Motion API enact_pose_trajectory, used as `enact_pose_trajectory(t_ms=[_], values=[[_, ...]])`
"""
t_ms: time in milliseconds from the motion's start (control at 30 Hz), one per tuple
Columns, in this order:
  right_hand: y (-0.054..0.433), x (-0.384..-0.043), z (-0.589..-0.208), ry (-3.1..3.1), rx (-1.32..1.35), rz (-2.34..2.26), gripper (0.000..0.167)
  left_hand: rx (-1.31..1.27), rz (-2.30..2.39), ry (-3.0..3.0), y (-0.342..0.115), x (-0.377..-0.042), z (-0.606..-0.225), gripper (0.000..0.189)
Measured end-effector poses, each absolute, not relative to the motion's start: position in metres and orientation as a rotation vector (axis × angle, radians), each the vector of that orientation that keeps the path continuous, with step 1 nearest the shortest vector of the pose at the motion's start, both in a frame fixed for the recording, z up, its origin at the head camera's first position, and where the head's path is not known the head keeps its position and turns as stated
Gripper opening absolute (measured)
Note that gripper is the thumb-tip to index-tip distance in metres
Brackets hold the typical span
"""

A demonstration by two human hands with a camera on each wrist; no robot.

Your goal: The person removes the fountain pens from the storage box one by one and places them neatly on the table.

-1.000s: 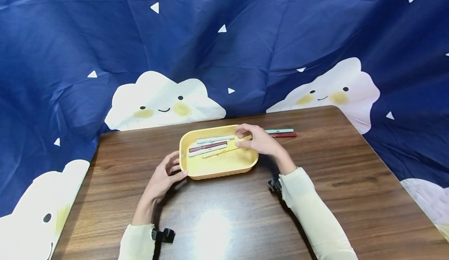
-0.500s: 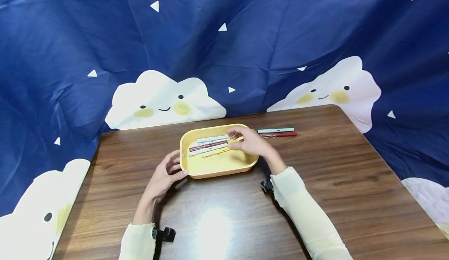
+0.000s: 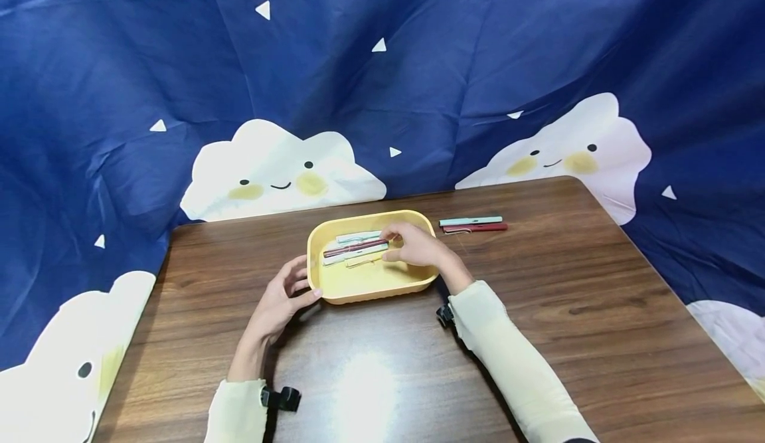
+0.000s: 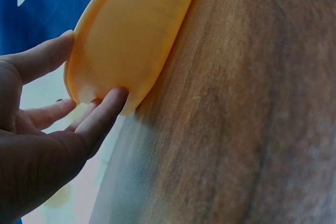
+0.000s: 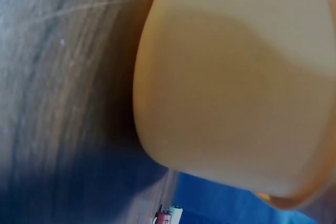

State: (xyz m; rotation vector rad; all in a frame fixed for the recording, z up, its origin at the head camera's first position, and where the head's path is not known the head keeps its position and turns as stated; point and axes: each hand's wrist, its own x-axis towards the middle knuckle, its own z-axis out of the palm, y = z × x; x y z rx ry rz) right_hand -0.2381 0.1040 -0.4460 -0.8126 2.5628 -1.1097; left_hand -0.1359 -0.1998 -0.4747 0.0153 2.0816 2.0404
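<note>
Touching the yellow tray [image 3: 373, 295] with my left hand [image 3: 279, 305], fingers spread | right hand [image 3: 416, 246], fingers parted, at four pens [image 3: 355, 249] inside | two pens [image 3: 479, 228] on the desk [image 3: 574, 310]

I have the left hand [image 4: 42, 153] holding the rounded end of a yellow-orange container [image 4: 123, 35], fingertips [image 4: 118, 96] touching its rim and smooth outer wall. The container rests on the wood-grained counter [image 4: 236, 103] filling my right side. Behind the hand I see blue cloth [image 4: 44, 11] and a blurred pale area [image 4: 79, 182] lower down.
</note>
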Motion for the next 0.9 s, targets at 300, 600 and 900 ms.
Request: enact_pose_trajectory(t_ms=[300,600,900], values=[[0.097,-0.237,-0.448,2.584,-0.732,-0.961,0.029,0.014,2.046,2.090,-0.200,-0.137,-0.475,0.077],[0.094,-0.238,-0.458,2.656,-0.703,-0.797,0.017,0.022,2.069,2.061,-0.199,-0.137,-0.476,0.078],[0.092,-0.239,-0.462,2.675,-0.747,-0.763,0.010,0.009,2.060,2.064,-0.200,-0.137,-0.476,0.079]])
